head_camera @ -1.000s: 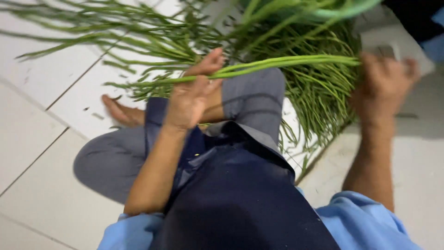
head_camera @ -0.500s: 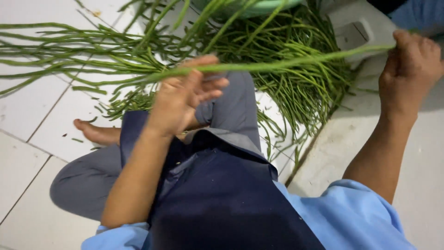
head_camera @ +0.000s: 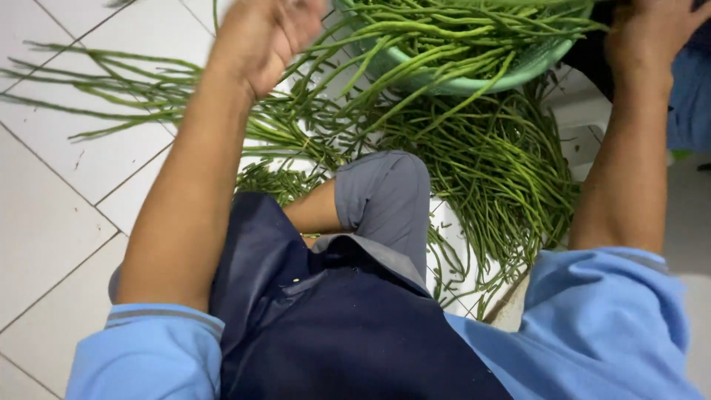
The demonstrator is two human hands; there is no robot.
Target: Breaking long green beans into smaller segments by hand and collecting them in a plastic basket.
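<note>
Since the frame half a second back, both hands have risen toward the top edge of the view and the single long bean strand stretched between them is gone from sight; the head camera has also tipped forward, bringing a green basin into view. Largest first: white tiled floor (head_camera: 52,222), person seated on it with one knee in grey trousers (head_camera: 385,196) bent up at centre, dark apron over the lap. Long beans (head_camera: 503,178) lie strewn across the floor ahead of the knee, long axes mostly running left to right on the left side and fanning toward the person on the right. The green basin (head_camera: 518,72) sits beyond the knee, piled with more beans, strands hanging over its near rim. Left hand (head_camera: 263,37) is above the basin's left rim, blurred; fingers look loosely curled, cannot tell whether they pinch a strand. Right hand (head_camera: 655,33) is at the basin's right rim, cut by the frame edge; finger state cannot be read. Basin beans lie between the two hands, left hand slightly nearer them.
</note>
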